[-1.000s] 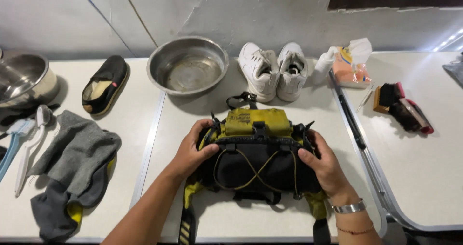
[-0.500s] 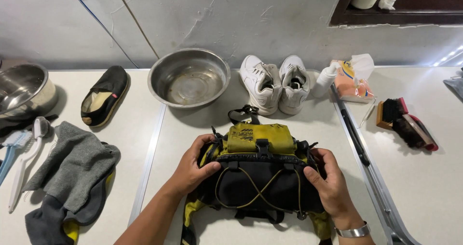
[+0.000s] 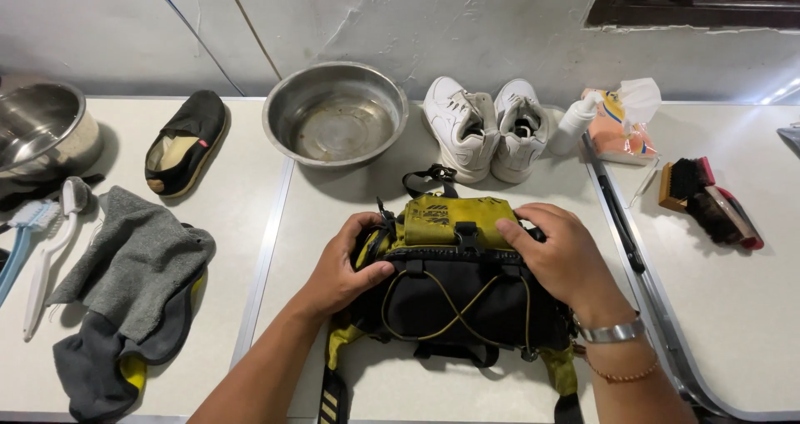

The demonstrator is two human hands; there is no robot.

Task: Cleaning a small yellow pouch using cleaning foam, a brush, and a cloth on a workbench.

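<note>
A black and olive-yellow waist bag (image 3: 454,295) with an elastic cord across its front lies on the white table in front of me. My left hand (image 3: 343,265) grips the bag's left end, thumb on the front panel. My right hand (image 3: 560,255) lies over the bag's upper right corner, fingers curled on the yellow top flap. A metal watch and a thin bracelet sit on the right wrist. The bag's yellow straps trail off toward the table's near edge.
Behind the bag stand a steel basin (image 3: 335,114) and a pair of white sneakers (image 3: 487,128). A black slipper (image 3: 185,142), grey cloths (image 3: 125,282), brushes (image 3: 37,240) and a steel pot (image 3: 40,132) lie left. A spray bottle (image 3: 573,125), tissue pack (image 3: 621,124) and shoe brushes (image 3: 708,200) lie right.
My right hand has slid from the bag's right side up onto the yellow top flap. The left hand keeps its hold on the left end. The view has shifted slightly.
</note>
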